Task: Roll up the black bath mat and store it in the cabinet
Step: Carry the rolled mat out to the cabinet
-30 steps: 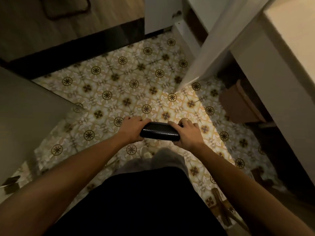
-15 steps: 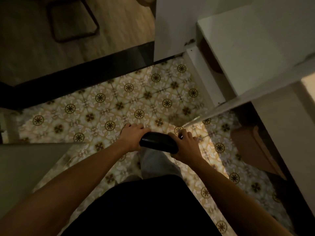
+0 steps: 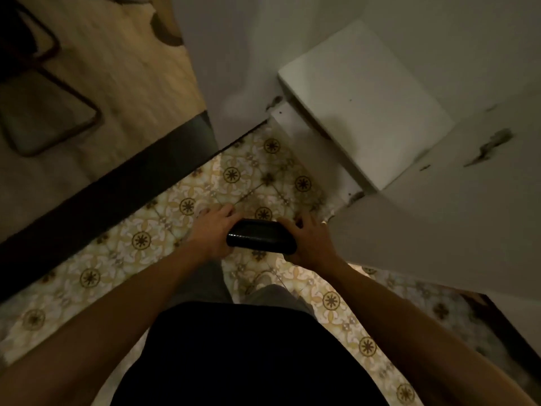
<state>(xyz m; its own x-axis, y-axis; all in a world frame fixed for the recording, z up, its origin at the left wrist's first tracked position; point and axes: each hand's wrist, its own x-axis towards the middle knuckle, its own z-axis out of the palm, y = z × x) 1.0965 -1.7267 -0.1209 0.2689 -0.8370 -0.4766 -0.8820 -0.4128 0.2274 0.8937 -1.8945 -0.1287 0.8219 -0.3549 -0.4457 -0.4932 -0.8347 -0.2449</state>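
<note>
The black bath mat (image 3: pixel 260 237) is rolled into a short tight cylinder and held level in front of me, above the patterned floor tiles. My left hand (image 3: pixel 212 232) grips its left end and my right hand (image 3: pixel 310 241) grips its right end. Ahead and to the right stands the white cabinet (image 3: pixel 369 104), and its open white door (image 3: pixel 439 218) reaches toward my right hand. The cabinet's inside is in shadow.
Patterned yellow tiles (image 3: pixel 140 241) cover the floor. A dark threshold strip (image 3: pixel 96 189) borders a wooden floor (image 3: pixel 117 71) at upper left, where a mat or metal frame (image 3: pixel 38 112) lies. A white wall panel (image 3: pixel 234 68) rises beside the cabinet.
My view has swung up and to the right, bringing the cabinet and its door nearer. Both hands still hold the rolled mat, which has moved forward toward the cabinet.
</note>
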